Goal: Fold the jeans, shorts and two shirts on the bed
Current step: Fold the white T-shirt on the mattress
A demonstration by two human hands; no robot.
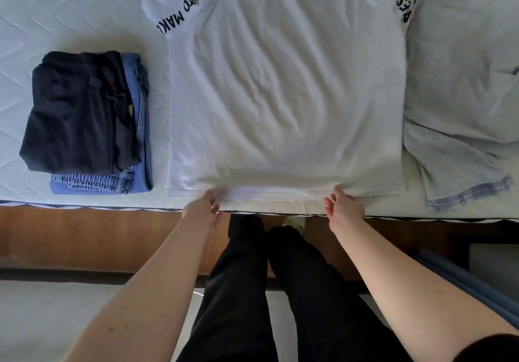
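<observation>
A white shirt point(283, 86) with black lettering on its sleeves lies spread flat on the bed, hem toward me. My left hand point(203, 210) and my right hand point(344, 207) are both at the hem's near edge, fingers apart and touching the cloth; no clear grip shows. On the left sit the folded dark shorts point(78, 111) stacked on the folded blue jeans point(137, 170). A second pale shirt with plaid trim point(466, 114) lies crumpled on the right, partly under the white shirt.
The quilted white mattress point(70, 10) ends at a scalloped edge just in front of my hands. Below it run the wooden bed frame point(84, 235), my legs in black trousers point(252, 291) and a pale floor.
</observation>
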